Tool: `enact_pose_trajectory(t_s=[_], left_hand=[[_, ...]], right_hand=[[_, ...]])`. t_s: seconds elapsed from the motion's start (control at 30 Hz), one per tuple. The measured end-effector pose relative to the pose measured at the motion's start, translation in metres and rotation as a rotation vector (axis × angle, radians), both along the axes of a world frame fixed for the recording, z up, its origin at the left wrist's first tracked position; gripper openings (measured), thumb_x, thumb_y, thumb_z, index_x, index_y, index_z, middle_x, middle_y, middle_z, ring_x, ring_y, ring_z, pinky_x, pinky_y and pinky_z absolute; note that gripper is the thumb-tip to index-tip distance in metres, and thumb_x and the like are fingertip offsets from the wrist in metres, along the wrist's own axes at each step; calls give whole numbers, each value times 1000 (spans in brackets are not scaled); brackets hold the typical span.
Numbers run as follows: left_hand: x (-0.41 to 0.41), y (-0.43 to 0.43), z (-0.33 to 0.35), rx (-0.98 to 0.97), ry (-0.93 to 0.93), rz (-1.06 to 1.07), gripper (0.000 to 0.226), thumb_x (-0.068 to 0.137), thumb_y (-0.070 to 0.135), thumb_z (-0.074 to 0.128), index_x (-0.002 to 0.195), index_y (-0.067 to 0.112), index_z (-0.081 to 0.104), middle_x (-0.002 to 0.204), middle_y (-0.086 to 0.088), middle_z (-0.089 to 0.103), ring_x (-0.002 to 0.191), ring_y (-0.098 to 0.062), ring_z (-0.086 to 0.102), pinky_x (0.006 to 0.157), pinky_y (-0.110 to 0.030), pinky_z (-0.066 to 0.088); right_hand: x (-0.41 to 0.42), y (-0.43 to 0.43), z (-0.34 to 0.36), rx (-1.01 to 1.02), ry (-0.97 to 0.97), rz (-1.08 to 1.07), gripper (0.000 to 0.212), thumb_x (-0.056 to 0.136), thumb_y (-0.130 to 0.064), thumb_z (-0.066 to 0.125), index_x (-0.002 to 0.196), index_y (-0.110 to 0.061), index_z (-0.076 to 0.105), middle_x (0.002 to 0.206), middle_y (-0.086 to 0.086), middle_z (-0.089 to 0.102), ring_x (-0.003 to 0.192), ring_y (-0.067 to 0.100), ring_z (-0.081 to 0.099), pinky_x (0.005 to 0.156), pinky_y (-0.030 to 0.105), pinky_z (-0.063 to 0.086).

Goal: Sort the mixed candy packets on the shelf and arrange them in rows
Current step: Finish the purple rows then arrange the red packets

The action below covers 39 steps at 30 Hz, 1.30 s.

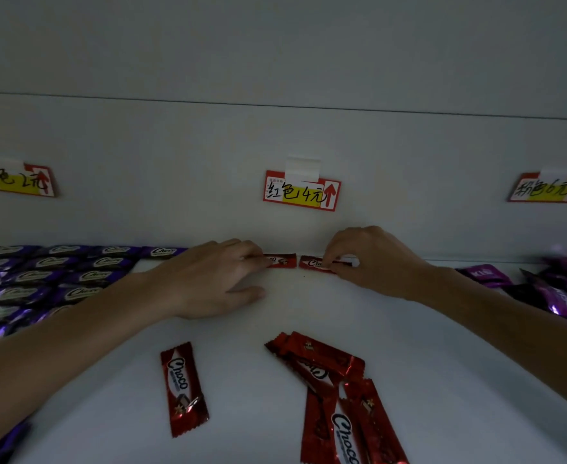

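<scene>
Both hands reach deep across the white shelf (pixel 275 329), forearms stretched flat over it from the near corners. Nearest the camera lie the red packets not yet placed: a single red Choco packet (pixel 183 388) lying lengthwise on bare shelf, and just right of it a loose heap of red packets (pixel 334 393) overlapping at odd angles. Those remain to be sorted, by my reading.

Further in, the left hand (pixel 216 279) rests palm down with the thumb spread out toward the camera and the fingertips pressing the left end of a red packet (pixel 282 260); it looks pinned flat rather than lifted. The right hand (pixel 369 259) is curled, thumb and forefinger pinched on a second red packet (pixel 313 263) lying end to end with the first, a small gap between them. Both packets sit against the back wall, directly below the red price tag (pixel 302 194), so a red row seems only just begun.

To the far left, purple Choco packets (pixel 51 276) already lie in neat rows under their own tag (pixel 14 180). To the far right, darker purple packets (pixel 560 289) sit jumbled beneath a third tag (pixel 548 189), apparently still unsorted.
</scene>
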<state>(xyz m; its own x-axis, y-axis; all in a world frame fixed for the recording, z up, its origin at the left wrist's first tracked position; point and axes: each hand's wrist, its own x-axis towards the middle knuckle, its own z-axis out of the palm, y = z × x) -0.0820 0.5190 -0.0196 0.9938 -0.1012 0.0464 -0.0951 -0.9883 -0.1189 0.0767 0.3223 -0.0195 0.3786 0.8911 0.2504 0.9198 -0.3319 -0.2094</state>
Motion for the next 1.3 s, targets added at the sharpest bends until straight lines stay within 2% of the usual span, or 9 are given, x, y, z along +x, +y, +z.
enact_pose_trajectory(t_s=[0.1,0.2,0.4,0.63,0.83,0.93,1.1,1.23,1.3], left_hand=[[2,2,-2,-13,-17,-12,90,68,68,-4,143,31,30,140,10,33,123,-4,33,101,-24,31],[2,4,-3,-27,-21,-10,90,68,68,-3,143,30,30,140,10,34,123,-4,33,102,-25,32],[1,3,-5,-31,-25,-2,91,68,68,-4,144,29,29,139,10,34,124,-4,31,101,-23,31],[1,4,-7,-36,-31,16,89,70,69,-2,144,30,28,138,8,32,122,-7,31,101,-25,33],[-28,3,7,-309,-119,49,74,74,70,15,131,35,46,123,19,42,111,6,37,98,-24,37],[-62,-5,17,-413,-154,45,52,71,72,26,113,51,49,109,30,44,103,9,44,84,-11,37],[-116,-14,10,-418,-93,15,34,72,64,42,103,54,52,111,34,45,107,7,47,86,-6,33],[-130,-19,-1,-430,-31,21,31,71,54,46,101,54,51,113,33,45,108,10,45,89,-3,31],[-129,-21,-4,-462,-70,52,27,71,55,43,96,55,52,112,31,46,102,7,49,84,-5,35]], right_hand=[[1,2,2,-23,-56,-15,18,88,-15,56,97,-19,71,105,-9,65,100,8,53,80,21,38],[1,3,1,-18,-65,-7,13,87,-23,60,94,-19,71,103,-8,65,98,9,54,80,23,41],[5,8,-5,16,-83,-44,17,90,-18,58,100,-18,71,105,-5,64,93,14,59,73,22,40],[3,9,-7,26,-110,-50,19,91,-19,55,103,-20,70,106,-7,63,94,10,56,72,20,35],[-19,-5,4,148,-40,-17,15,89,-16,59,98,-14,71,95,-1,68,84,15,62,75,31,50],[-49,-22,14,155,114,28,16,87,-26,62,98,-18,71,86,-6,68,74,5,60,66,12,46],[-86,-47,13,-68,243,103,41,74,-55,62,107,-30,64,90,-15,64,81,-1,58,65,7,42],[-91,-55,7,-50,222,123,25,82,-35,67,105,-24,67,90,-14,65,84,-2,58,65,5,41],[-91,-57,6,6,244,101,16,87,-23,63,102,-23,68,83,-17,65,82,-8,59,65,3,41]])
